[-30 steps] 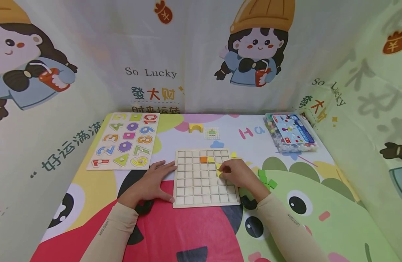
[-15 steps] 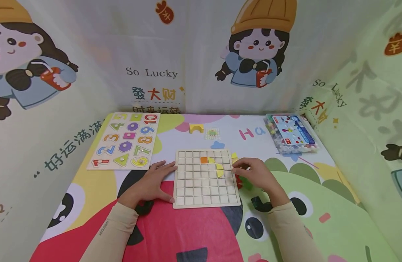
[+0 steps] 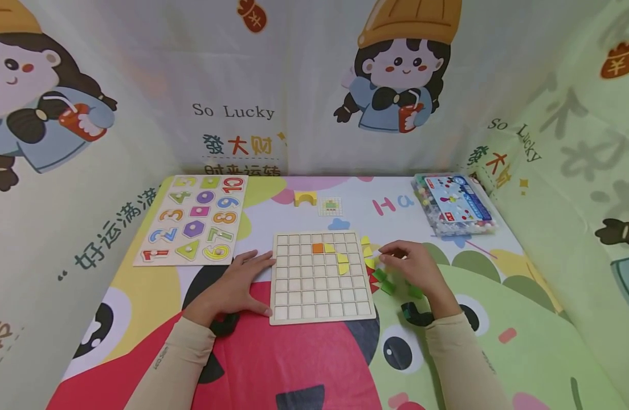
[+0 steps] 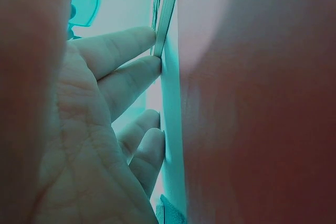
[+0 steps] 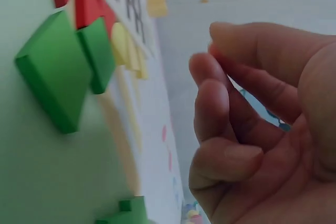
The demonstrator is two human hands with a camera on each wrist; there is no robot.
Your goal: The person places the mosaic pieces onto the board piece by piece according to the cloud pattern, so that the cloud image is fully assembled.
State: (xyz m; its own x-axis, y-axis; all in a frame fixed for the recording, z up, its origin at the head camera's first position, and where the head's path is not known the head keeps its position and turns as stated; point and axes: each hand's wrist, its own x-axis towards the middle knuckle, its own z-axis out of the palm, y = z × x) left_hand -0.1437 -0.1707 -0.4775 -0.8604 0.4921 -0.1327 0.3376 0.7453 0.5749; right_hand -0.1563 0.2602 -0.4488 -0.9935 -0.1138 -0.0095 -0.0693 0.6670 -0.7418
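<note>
1. Board (image 3: 321, 296) lies flat in front of you, pale and wooden, ruled into small square cells, most of them bare
2. Your left hand (image 3: 232, 287) is unclenched and grasps nothing; its outspread fingers touch the board's left edge, seemingly to steady it
3. Your right hand (image 3: 412, 265) hovers to the right of the board with fingers loosely bent and no piece visible in its grasp, its tips near the loose yellow pieces (image 3: 367, 251); whether it touches one, the views cannot tell you
4. You appear to be filling cells with coloured pieces, and at this instant you look to be between two placements
5. Your next move would likely call for a light thumb-and-finger pinch on one thin piece, turned to suit its cell
6. On the board, an orange square (image 3: 318, 248) sits toward the far side, with a row of one yellow wedge (image 3: 329, 249) just right of it and two more further right, nearer you, their outer sides rounded
7. Beside the board's right edge you also have green tiles (image 5: 55, 69) and red tiles (image 5: 86, 9), flat and smooth-faced
</note>
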